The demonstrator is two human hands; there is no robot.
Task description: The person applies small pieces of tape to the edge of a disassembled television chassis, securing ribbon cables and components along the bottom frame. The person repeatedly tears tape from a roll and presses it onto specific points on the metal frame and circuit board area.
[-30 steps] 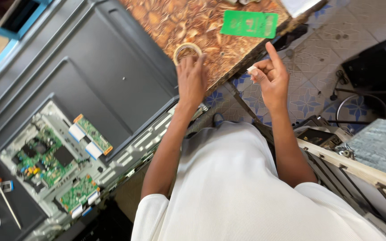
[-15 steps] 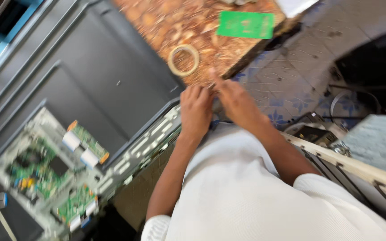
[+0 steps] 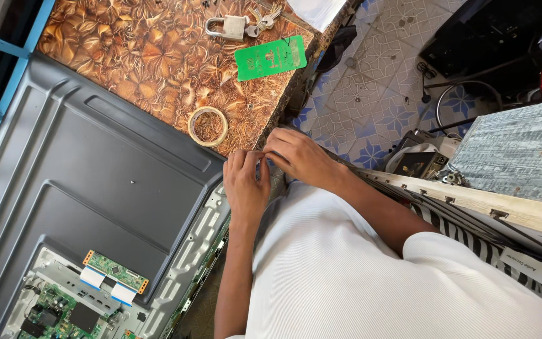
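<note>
A small item, too small to be identified, is pinched between the fingers [image 3: 260,164] of both hands just at the corner of the grey panel [image 3: 95,188], where the panel's edge meets the table [image 3: 127,56]. The left hand [image 3: 246,185] is curled with its fingertips closed on the item. The right hand [image 3: 302,157] is brought in from the other side, its fingers closed against the same spot, so that the two hands touch.

The step in hand is judged to be fine fingertip work at that corner. A steady pinch and little force would be called for in whatever follows, since the spot is largely hidden by the hands.

A tape roll [image 3: 207,125] lies near the hands on the table. A green card [image 3: 270,58] and a padlock [image 3: 227,27] lie farther off. Green circuit boards [image 3: 113,276] are exposed at the panel's far end.
</note>
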